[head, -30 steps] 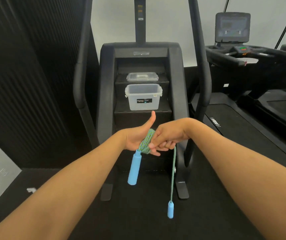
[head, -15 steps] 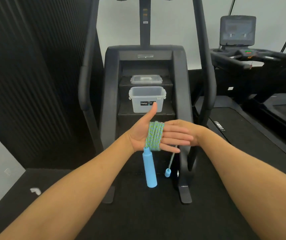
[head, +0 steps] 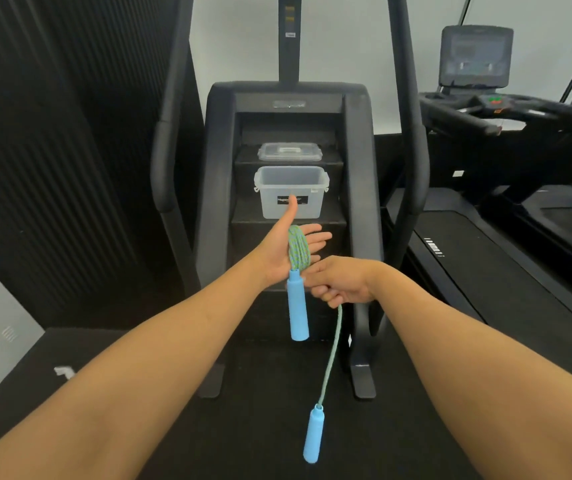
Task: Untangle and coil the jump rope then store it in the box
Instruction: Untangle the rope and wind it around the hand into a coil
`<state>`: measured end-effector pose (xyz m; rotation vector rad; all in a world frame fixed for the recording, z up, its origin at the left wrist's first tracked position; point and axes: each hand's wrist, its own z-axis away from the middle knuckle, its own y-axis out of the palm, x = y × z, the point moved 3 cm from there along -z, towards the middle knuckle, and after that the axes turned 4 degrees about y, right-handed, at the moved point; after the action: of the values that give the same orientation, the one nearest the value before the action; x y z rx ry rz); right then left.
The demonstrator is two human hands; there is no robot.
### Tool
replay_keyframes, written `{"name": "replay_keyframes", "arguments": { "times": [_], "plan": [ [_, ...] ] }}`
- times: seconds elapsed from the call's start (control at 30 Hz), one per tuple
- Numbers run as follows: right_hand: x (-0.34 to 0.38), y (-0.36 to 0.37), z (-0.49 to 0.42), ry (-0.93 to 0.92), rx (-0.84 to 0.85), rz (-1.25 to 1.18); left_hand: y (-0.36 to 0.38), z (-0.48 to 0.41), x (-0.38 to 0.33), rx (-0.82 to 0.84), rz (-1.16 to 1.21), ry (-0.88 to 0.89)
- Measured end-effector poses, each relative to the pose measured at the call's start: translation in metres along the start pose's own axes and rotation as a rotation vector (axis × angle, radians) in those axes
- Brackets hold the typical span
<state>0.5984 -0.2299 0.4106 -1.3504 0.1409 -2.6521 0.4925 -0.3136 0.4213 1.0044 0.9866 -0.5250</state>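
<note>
Just before the box [head: 270, 206], the left hand [head: 277, 252] is held flat, fingers straight and thumb raised, with the jump rope [head: 297, 249] wound round its palm. The turns could be shed off the fingertips if the hand is tipped. One blue handle [head: 297, 308] hangs beneath it. Nearer than the box and slightly right, the right hand [head: 341, 282] is curled round the loose tail, from which the far handle [head: 313, 433] dangles. A hard pull could loosen the coil. The pinch is hidden by knuckles, probably thumb against forefinger, and the coil's back is unseen.
</note>
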Motion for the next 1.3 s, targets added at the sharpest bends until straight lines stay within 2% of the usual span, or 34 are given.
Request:
{"name": "replay_keyframes", "arguments": {
  "times": [0.17,0.27,0.37,0.53,0.67,0.77,0.9,1.0,1.07,1.13,1.3],
  "plan": [
    [0.013,-0.003,0.011,0.047,0.052,0.169,-0.008,0.004,0.009,-0.051,-0.229,-0.109],
    [0.025,-0.009,0.019,0.031,0.077,0.233,-0.007,0.013,0.014,0.109,-0.327,-0.245],
    [0.033,-0.016,0.025,0.009,0.070,0.231,-0.005,0.015,0.019,0.260,-0.443,-0.296],
    [0.041,-0.033,0.030,-0.059,-0.027,0.167,0.010,0.022,0.019,0.490,-0.303,-0.421],
    [0.037,-0.039,0.028,-0.180,-0.115,-0.026,0.019,0.027,0.011,0.589,-0.160,-0.402],
    [0.028,-0.025,0.022,-0.224,-0.063,-0.325,0.024,0.026,0.004,0.567,0.030,-0.304],
    [0.022,-0.010,0.016,-0.223,-0.038,-0.724,0.027,0.024,-0.002,0.615,0.171,-0.203],
    [0.010,-0.008,0.007,-0.337,-0.109,-0.808,0.028,0.024,-0.007,0.623,0.252,-0.160],
    [0.004,-0.006,-0.001,-0.387,-0.155,-0.739,0.028,0.022,-0.010,0.582,0.330,-0.122],
    [0.002,-0.003,-0.008,-0.370,-0.141,-0.622,0.026,0.015,-0.013,0.451,0.356,-0.033],
    [-0.003,0.003,-0.009,-0.183,-0.086,-0.305,0.015,0.003,-0.021,0.018,0.135,0.117]
  ]
}}
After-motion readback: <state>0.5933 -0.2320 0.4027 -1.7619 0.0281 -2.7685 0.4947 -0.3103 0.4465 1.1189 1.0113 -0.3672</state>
